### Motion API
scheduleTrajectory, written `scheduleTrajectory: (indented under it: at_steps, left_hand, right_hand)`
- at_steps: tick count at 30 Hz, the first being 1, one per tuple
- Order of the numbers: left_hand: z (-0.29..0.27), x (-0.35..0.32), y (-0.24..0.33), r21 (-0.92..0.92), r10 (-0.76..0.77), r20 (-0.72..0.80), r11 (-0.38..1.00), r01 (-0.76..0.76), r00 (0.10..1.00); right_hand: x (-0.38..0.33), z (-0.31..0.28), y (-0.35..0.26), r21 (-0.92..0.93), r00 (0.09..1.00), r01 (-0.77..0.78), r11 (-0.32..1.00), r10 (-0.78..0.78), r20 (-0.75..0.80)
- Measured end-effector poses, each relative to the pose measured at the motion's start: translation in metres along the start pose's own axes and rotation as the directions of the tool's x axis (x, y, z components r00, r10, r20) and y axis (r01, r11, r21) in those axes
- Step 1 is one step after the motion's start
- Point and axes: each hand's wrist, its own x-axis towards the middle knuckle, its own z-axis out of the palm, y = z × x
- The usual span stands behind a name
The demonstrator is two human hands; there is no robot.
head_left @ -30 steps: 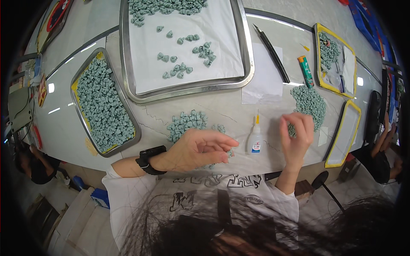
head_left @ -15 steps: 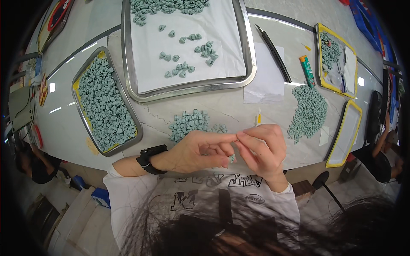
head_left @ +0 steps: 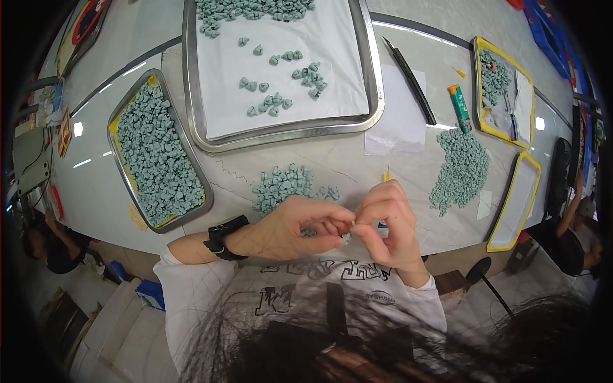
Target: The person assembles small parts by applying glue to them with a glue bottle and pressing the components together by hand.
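Note:
My left hand [head_left: 295,228], a black watch [head_left: 222,237] on its wrist, is closed with a small pale-green piece [head_left: 347,239] between thumb and fingers. Against its fingertips, my right hand [head_left: 391,223] pinches a tiny pale-green bit [head_left: 353,223]; fingers partly hide where the two meet. Just beyond the left hand lies a small heap of grey-green pieces [head_left: 282,185], with a cluster of smaller bits [head_left: 329,193] beside it. An orange-handled needle-like tool [head_left: 387,173] lies past the right fingertips. A blue and white object [head_left: 382,225], mostly hidden, shows behind the right hand.
A tray of grey-green pieces [head_left: 207,205] stands left. The large metal tray [head_left: 375,115] beyond has white paper and more pieces. To the right are a heap of tiny bits [head_left: 461,167], a green-orange tube [head_left: 459,107], black tweezers [head_left: 412,82] and two yellow-edged trays [head_left: 532,167].
My right hand has turned, its knuckles rising slightly. The left index finger has curled back from its stretched position. A tiny green bit now shows between the fingertips.

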Motion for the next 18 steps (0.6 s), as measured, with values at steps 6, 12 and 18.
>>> scheduleTrajectory:
  at_steps: [6, 12, 18]
  left_hand:
    - [-0.002, -0.005, -0.006, 0.055, 0.252, -0.338, 0.967, -0.248, 0.907]
    - [-0.003, -0.006, -0.011, 0.217, 0.327, -0.286, 0.938, -0.271, 0.901]
    - [-0.002, -0.005, -0.007, 0.172, 0.319, -0.303, 0.945, -0.278, 0.898]
  right_hand:
    - [-0.008, 0.020, -0.011, 0.454, 0.912, -0.394, 0.799, 0.400, 0.087]
    - [-0.009, 0.027, -0.009, 0.501, 0.896, -0.410, 0.762, 0.439, 0.065]
    - [-0.006, 0.025, -0.007, 0.521, 0.889, -0.432, 0.736, 0.445, 0.107]
